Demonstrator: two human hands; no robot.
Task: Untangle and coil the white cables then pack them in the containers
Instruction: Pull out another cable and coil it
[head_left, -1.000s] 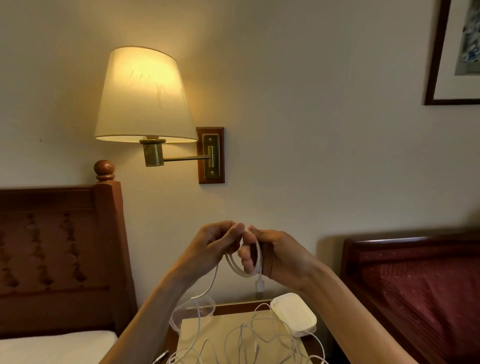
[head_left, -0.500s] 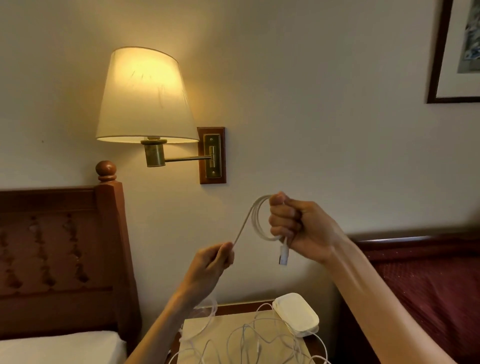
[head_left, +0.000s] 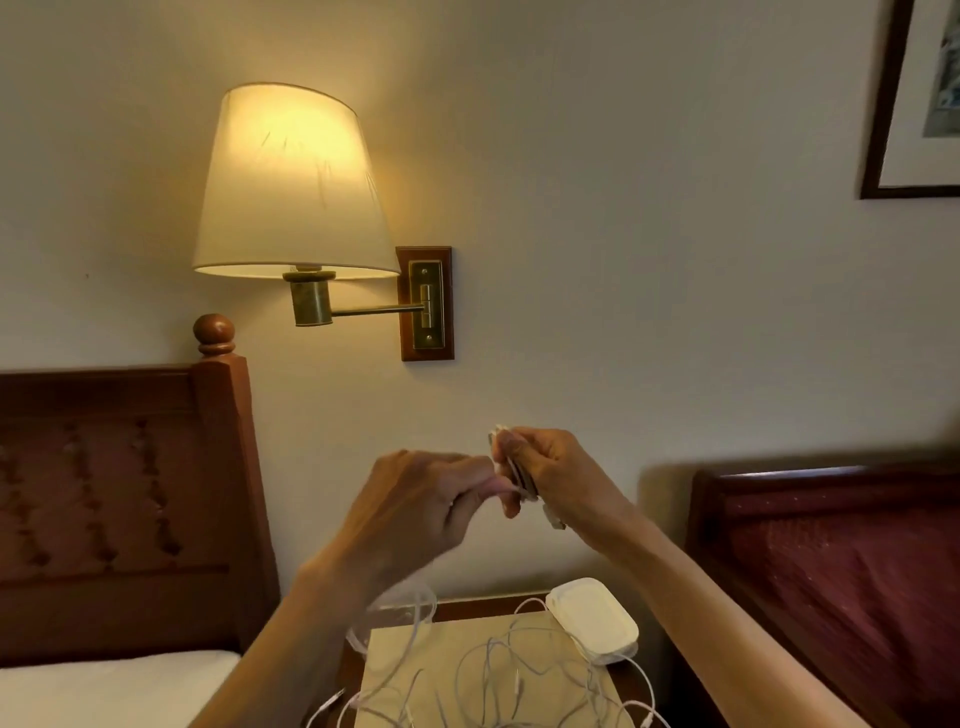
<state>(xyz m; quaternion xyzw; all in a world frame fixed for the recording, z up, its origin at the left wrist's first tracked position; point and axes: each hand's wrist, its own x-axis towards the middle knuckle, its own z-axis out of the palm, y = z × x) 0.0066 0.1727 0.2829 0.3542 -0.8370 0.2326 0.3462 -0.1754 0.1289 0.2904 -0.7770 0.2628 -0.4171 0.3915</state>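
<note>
Right hand (head_left: 553, 475) grips coiled white cable (head_left: 511, 470); blurred left hand (head_left: 415, 512) seemingly pinches its mostly hidden strand.

The single head-worn view faces the wall (head_left: 649, 234) at twelve o'clock, seemingly close, nightstand (head_left: 488, 605) at six.

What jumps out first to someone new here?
The lit wall lamp glows at upper left above a wooden headboard. At centre, the left hand and right hand meet around a coiled white cable, above loose cables on the nightstand.
</note>
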